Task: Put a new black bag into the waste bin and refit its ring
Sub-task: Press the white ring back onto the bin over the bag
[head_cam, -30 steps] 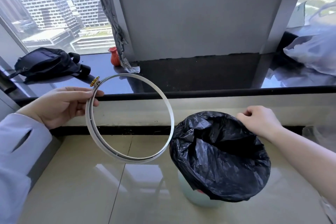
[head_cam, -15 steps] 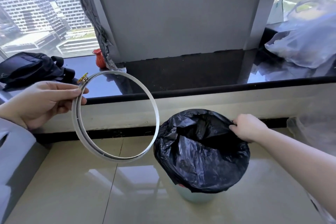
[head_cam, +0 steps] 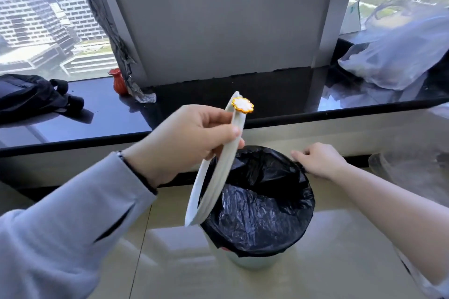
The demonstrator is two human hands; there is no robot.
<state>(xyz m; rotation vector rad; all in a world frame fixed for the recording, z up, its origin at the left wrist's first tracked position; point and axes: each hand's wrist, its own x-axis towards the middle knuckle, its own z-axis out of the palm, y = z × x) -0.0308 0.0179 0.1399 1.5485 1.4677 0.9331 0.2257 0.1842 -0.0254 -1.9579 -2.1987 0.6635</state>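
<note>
The left hand is up in the middle of the view, thumb and fingers pinched on the white ring near its top, just below the orange flower-shaped knob at the ring's twelve o'clock. From that pinch the ring hangs down and away toward seven o'clock, seen nearly edge-on as a narrow sliver. Its lower end overlaps the bin's rim at about nine o'clock; whether it touches there cannot be told.

The waste bin stands on the pale tiled floor, at about five o'clock from the left hand. The black bag is already inside, its mouth folded out over the rim, crinkled all round, and only a pale band of the bin's wall shows beneath.

At the bin's two o'clock, the right hand has its fingers curled on the bag's edge at the rim.

Behind, a dark glossy windowsill carries a black shoulder bag at far left, a small red vase by the pillar, and clear plastic bags at right.
</note>
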